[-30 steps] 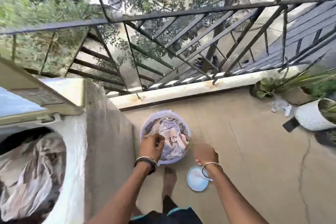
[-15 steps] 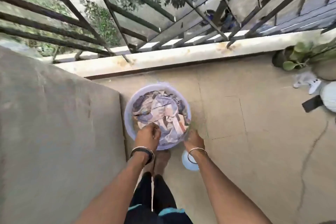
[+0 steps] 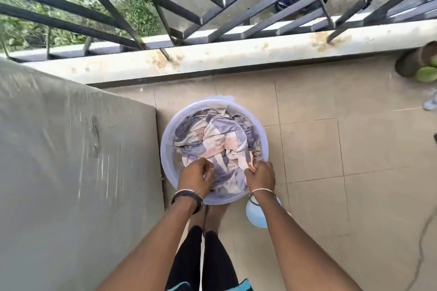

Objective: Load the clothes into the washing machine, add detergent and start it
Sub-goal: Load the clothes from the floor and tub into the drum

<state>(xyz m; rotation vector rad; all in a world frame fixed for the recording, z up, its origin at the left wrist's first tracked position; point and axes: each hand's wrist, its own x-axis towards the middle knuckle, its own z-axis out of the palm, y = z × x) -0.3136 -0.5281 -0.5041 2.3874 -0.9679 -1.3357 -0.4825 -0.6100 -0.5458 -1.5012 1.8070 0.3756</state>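
Note:
A pale lilac plastic basin (image 3: 166, 146) stands on the tiled balcony floor, filled with crumpled grey, white and pink clothes (image 3: 212, 139). My left hand (image 3: 196, 176) reaches into the near side of the basin and curls its fingers round the cloth. My right hand (image 3: 260, 175) grips the clothes at the basin's near right edge. The grey side of the washing machine (image 3: 71, 160) fills the left of the view; its drum is out of view.
A small light-blue round lid or dish (image 3: 256, 216) lies on the floor under my right forearm. A low white parapet (image 3: 236, 54) with dark metal railing (image 3: 189, 7) runs along the far side. A potted plant (image 3: 418, 64) sits far right. My feet stand just behind the basin.
My view tilted down and away from the machine's open drum toward the basin. Both hands moved into the basin; the right hand went from above the floor to gripping the clothes.

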